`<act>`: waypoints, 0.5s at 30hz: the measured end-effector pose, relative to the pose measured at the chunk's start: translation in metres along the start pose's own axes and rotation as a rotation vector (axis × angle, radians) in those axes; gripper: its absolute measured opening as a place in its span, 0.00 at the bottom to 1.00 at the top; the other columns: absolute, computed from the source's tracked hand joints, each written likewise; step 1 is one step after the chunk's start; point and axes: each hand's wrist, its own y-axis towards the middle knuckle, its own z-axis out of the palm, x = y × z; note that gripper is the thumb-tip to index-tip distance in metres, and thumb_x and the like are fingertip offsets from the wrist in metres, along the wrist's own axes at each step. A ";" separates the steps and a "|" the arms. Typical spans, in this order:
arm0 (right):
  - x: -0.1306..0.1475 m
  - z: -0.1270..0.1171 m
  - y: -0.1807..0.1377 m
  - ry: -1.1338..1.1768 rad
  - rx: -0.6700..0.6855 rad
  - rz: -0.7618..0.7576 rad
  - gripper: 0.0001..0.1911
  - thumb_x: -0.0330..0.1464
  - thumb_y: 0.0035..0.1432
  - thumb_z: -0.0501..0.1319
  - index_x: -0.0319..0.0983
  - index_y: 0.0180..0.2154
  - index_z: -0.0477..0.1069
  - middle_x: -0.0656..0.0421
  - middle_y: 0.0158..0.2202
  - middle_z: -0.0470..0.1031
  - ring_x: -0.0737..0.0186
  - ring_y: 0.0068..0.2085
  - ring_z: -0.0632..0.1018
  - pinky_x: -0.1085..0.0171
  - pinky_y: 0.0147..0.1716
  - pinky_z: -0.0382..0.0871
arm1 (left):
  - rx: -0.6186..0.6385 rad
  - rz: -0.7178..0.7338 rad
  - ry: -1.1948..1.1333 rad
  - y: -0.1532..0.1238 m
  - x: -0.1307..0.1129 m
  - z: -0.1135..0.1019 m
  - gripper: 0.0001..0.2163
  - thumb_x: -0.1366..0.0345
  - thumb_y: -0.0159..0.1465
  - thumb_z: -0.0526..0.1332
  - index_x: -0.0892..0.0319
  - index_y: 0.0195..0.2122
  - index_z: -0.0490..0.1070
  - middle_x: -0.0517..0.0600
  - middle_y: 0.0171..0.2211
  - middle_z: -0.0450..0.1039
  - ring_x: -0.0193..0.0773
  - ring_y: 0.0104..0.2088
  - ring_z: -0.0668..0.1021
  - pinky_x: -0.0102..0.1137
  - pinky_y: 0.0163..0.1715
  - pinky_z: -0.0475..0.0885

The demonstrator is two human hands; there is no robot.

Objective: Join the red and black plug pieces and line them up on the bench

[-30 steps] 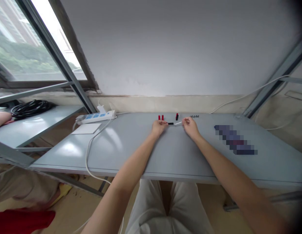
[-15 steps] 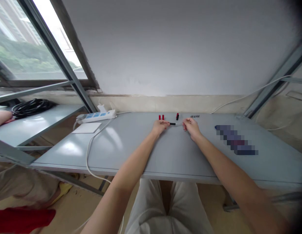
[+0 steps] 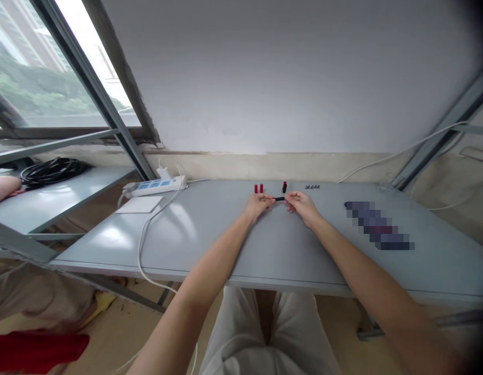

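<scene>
Both my hands rest far out on the grey table (image 3: pixel 210 245). My left hand (image 3: pixel 258 204) pinches the left end of a small black piece (image 3: pixel 279 198). My right hand (image 3: pixel 300 203) is closed at its right end, fingertips touching it. A thin white wire seen earlier is hidden inside the right hand. Just behind stand two small red parts (image 3: pixel 258 188) and a red-and-black part (image 3: pixel 283 186). A row of tiny dark pieces (image 3: pixel 312 186) lies to the right of them.
A white power strip (image 3: pixel 153 185) with a trailing white cable (image 3: pixel 142 245) and a white sheet (image 3: pixel 140 204) lie at the table's left. A blurred dark object (image 3: pixel 378 226) lies at the right. Black coiled cable (image 3: pixel 50 171) and another person's arm (image 3: pixel 3 186) are on the left bench.
My right hand has slid left along the white wire until it meets the black piece. The gap between my hands has closed. My left hand stayed almost still.
</scene>
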 end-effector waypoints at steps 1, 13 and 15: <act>-0.001 0.000 0.000 -0.006 0.000 0.001 0.18 0.46 0.45 0.61 0.40 0.31 0.64 0.58 0.27 0.72 0.70 0.22 0.68 0.67 0.21 0.62 | 0.005 0.000 -0.001 0.000 0.000 0.000 0.03 0.73 0.53 0.64 0.62 0.29 0.75 0.52 0.27 0.76 0.31 0.26 0.73 0.28 0.29 0.69; -0.006 -0.003 0.003 -0.542 0.005 -0.376 0.11 0.37 0.55 0.55 0.40 0.39 0.67 0.55 0.35 0.74 0.61 0.33 0.74 0.60 0.36 0.67 | -0.052 0.134 -0.014 0.005 0.004 0.005 0.03 0.70 0.56 0.62 0.64 0.29 0.73 0.54 0.30 0.76 0.30 0.28 0.73 0.27 0.29 0.69; -0.001 -0.006 0.000 -0.720 0.024 -0.467 0.11 0.35 0.56 0.55 0.40 0.40 0.69 0.54 0.37 0.74 0.59 0.37 0.74 0.59 0.40 0.65 | -0.049 0.135 -0.007 0.005 0.005 0.005 0.03 0.70 0.56 0.62 0.64 0.29 0.73 0.53 0.30 0.76 0.31 0.28 0.73 0.27 0.29 0.69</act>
